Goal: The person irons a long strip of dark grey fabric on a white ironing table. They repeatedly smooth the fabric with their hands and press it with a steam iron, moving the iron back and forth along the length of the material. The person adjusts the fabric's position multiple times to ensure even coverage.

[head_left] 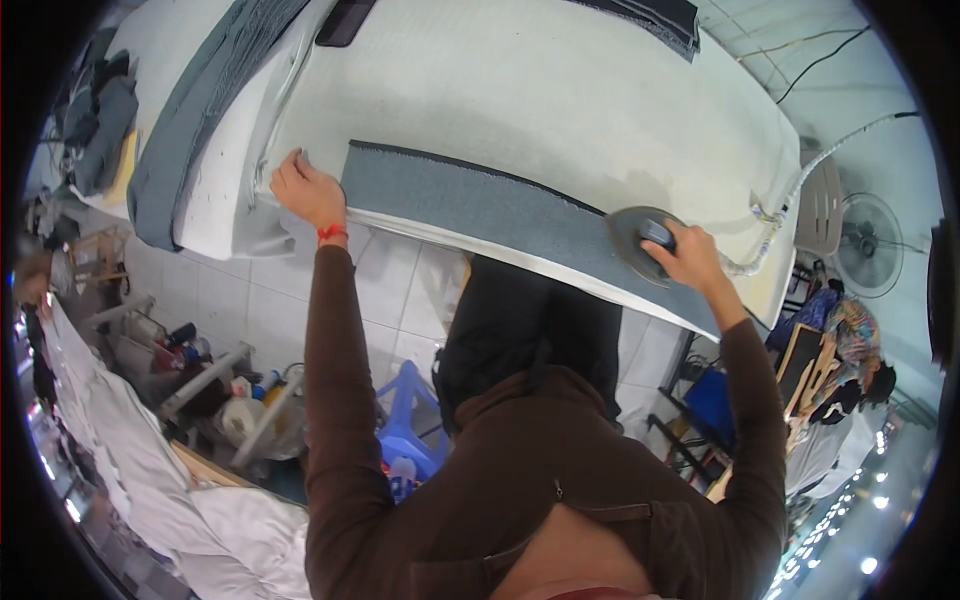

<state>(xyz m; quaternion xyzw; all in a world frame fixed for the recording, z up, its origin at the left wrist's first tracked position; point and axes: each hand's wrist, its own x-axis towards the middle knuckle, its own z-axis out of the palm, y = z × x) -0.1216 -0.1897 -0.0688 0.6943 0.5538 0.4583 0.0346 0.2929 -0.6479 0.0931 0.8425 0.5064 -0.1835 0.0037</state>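
Note:
A long strip of grey-blue denim with a dark frayed far edge lies along the near edge of a white padded ironing table. My right hand is wrapped round the handle of an iron. Its soleplate rests flat on the right part of the strip. Just beyond the strip's left end, my left hand is above the white cover, its fingers curled together. Whether anything is pinched in those fingers is hidden. A red band circles my left wrist.
More denim drapes over the table's left side. A phone and dark folded cloth lie at the far side. A wrapped hose trails right of the iron. A fan stands at the right; a blue plastic stool is below.

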